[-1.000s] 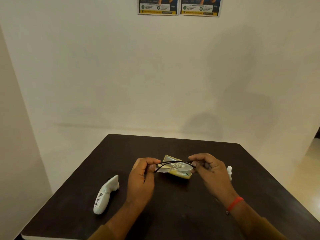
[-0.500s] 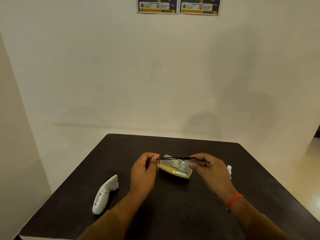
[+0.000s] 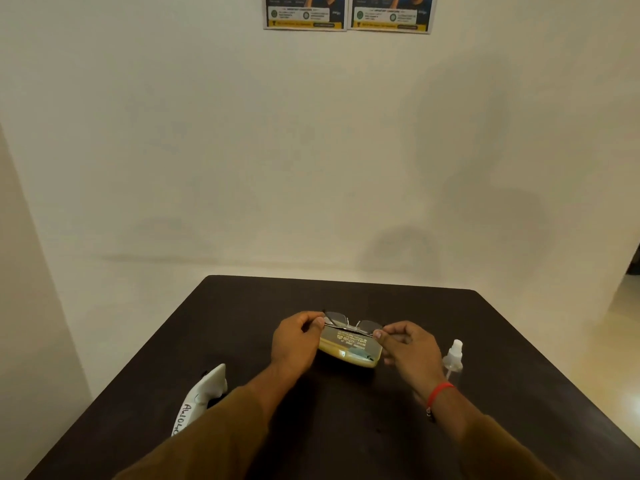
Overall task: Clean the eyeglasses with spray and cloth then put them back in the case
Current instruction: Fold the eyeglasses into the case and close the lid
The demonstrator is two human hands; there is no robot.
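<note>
Thin dark-framed eyeglasses are held upright over the far edge of a yellow case that lies in the middle of the dark table. My left hand pinches the left end of the frame, and my right hand pinches the right end. A small clear spray bottle stands just right of my right hand. No cloth shows in this view.
A white handheld device with handwritten lettering lies at the table's left, partly behind my left sleeve. A pale wall rises behind the table, with two posters at the top. Floor shows at the right.
The glasses have tipped from lying flat above the case to standing upright at its far edge. Both hands have shifted slightly away from me. The spray bottle is now more exposed.
</note>
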